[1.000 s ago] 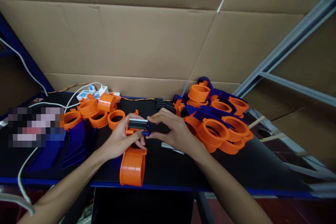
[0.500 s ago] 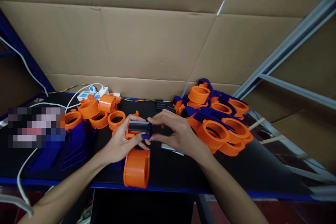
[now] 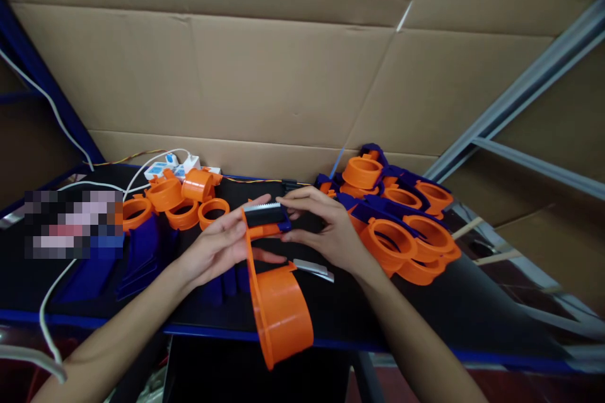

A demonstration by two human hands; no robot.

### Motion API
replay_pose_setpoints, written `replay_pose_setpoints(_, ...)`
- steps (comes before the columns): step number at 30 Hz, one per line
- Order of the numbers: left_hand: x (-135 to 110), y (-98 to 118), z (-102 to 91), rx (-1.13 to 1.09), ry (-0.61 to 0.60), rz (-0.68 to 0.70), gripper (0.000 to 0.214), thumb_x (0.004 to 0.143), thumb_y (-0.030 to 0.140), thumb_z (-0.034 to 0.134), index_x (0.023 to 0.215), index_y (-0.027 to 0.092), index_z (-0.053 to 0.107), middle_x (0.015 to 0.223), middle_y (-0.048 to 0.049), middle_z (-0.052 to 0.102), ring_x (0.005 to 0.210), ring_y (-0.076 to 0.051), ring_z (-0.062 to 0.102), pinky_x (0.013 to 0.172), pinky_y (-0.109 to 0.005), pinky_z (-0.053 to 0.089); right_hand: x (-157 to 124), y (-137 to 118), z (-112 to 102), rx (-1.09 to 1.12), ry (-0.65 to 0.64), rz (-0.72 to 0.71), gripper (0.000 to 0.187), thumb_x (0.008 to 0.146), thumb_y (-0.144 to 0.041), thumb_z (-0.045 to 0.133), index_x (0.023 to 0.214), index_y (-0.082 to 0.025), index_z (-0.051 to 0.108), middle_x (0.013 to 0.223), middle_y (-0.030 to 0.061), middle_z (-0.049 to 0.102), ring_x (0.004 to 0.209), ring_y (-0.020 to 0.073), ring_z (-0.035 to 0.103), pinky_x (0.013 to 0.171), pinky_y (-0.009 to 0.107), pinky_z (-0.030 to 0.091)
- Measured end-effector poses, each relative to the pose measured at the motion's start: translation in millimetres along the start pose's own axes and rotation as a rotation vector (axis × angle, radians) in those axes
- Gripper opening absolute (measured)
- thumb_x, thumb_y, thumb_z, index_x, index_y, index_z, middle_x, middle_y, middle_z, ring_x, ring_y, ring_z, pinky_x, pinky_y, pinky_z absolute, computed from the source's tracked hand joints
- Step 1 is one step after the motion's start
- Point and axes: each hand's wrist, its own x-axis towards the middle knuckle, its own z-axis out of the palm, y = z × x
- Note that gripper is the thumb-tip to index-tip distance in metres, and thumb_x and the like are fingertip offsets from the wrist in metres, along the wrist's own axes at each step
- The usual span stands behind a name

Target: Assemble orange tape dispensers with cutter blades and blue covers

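No legible text, labels, brands or numbers anywhere. Orange tape dispenser point(image 3: 276, 289), cardboard backing point(image 3: 283, 75) and white power strip point(image 3: 172, 168) all unmarked; left-side patch point(image 3: 73, 223) pixelated, unreadable.

black table point(image 3: 449, 308) | orange rings point(image 3: 182, 201) | blue-orange parts pile point(image 3: 401, 214) | power strip point(image 3: 165, 169)

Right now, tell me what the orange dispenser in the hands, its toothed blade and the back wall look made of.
Orange dispenser: looks like moulded plastic, uniform colour, smooth with a dull sheen.
Toothed blade: probably metal, a pale, shiny serrated edge on a dark block.
Back wall: corrugated cardboard by its look, matt brown sheets with fold creases and seams.
Left hand and right hand hold the dispenser's top end.
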Motion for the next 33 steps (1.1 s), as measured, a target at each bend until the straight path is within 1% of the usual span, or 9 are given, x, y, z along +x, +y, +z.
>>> replay_pose_setpoints(4,4,-3,-8.3,0.043,0.240,0.218,0.022,0.085,0.033,0.077,0.097,0.015,0.076,0.108,-0.0137,0.078,0.111,-0.034,0.071,0.101,-0.055,0.055,0,-14,7,-0.013,0.044,0.071,0.028,0.091,-0.029,0.073,0.119,-0.028,0.073,0.109,0.0046,0.066,0.085,0.0145,0.063,0.073,0.029,0.056)
replay_pose_setpoints(6,6,-3,-11.1,0.052,0.366,0.281,0.016,0.084,0.030,0.078,0.086,0.015,0.075,0.097,-0.0102,0.079,0.105,-0.030,0.074,0.102,-0.050,0.055,-1,-23,11,-0.048,-0.033,0.083,0.021,0.094,-0.032,0.070,0.114,-0.027,0.075,0.103,0.0043,0.068,0.083,0.0141,0.063,0.070,0.028,0.054)
replay_pose_setpoints(10,9,-2,-12.6,0.026,0.487,0.304,0.018,0.080,0.030,0.082,0.079,0.015,0.072,0.077,-0.0037,0.075,0.095,-0.027,0.076,0.100,-0.047,0.057,1,-39,20,-0.123,-0.209,0.118,0.028,0.090,-0.037,0.073,0.117,-0.027,0.074,0.117,0.0058,0.070,0.103,0.0190,0.067,0.081,0.030,0.056)
replay_pose_setpoints(13,10,-3,-11.3,-0.002,0.560,0.321,0.020,0.079,0.032,0.083,0.086,0.016,0.072,0.085,-0.0041,0.077,0.093,-0.025,0.077,0.097,-0.045,0.058,5,-44,25,-0.146,-0.252,0.157,0.034,0.087,-0.035,0.077,0.120,-0.028,0.073,0.123,0.0054,0.071,0.112,0.0222,0.066,0.085,0.032,0.056)
replay_pose_setpoints(17,9,6,-7.0,-0.057,0.430,0.360,0.044,0.080,0.051,0.078,0.108,0.017,0.071,0.117,-0.0116,0.076,0.108,-0.030,0.073,0.100,-0.047,0.056,12,-39,34,-0.058,-0.151,0.244,0.024,0.093,-0.028,0.068,0.115,-0.028,0.076,0.117,0.0044,0.075,0.101,0.0212,0.070,0.079,0.032,0.057)
replay_pose_setpoints(20,7,15,-5.0,-0.121,0.286,0.321,0.053,0.088,0.061,0.062,0.119,0.019,0.067,0.130,-0.0157,0.070,0.127,-0.037,0.062,0.105,-0.053,0.051,21,-30,39,0.276,-0.055,0.375,0.023,0.094,-0.035,0.065,0.113,-0.026,0.077,0.101,0.0034,0.079,0.090,0.0197,0.072,0.076,0.032,0.058)
replay_pose_setpoints(25,5,21,-8.2,-0.179,0.210,0.318,0.065,0.092,0.062,0.055,0.141,0.019,0.055,0.136,-0.0166,0.066,0.129,-0.033,0.061,0.107,-0.048,0.050,34,-18,48,0.568,-0.293,0.520,0.035,0.087,-0.052,0.072,0.100,-0.020,0.079,0.085,0.0029,0.077,0.069,0.0151,0.070,0.063,0.027,0.057)
replay_pose_setpoints(29,1,28,-18.6,-0.350,0.203,0.324,0.073,0.093,0.066,0.050,0.149,0.020,0.047,0.112,-0.0113,0.074,0.095,-0.022,0.072,0.092,-0.037,0.059,36,-16,58,0.309,-0.461,0.466,0.058,0.104,-0.055,0.040,0.083,-0.015,0.076,0.069,0.0037,0.072,0.054,0.0115,0.063,0.054,0.024,0.050)
replay_pose_setpoints(33,-2,43,-32.2,-0.464,0.220,0.346,0.073,0.091,0.070,0.051,0.150,0.029,0.043,0.100,-0.0043,0.073,0.073,-0.013,0.069,0.065,-0.020,0.059,35,-24,75,-0.326,-0.547,-0.015,0.036,0.106,-0.030,0.044,0.090,-0.017,0.072,0.087,0.0062,0.074,0.085,0.0167,0.067,0.075,0.029,0.051)
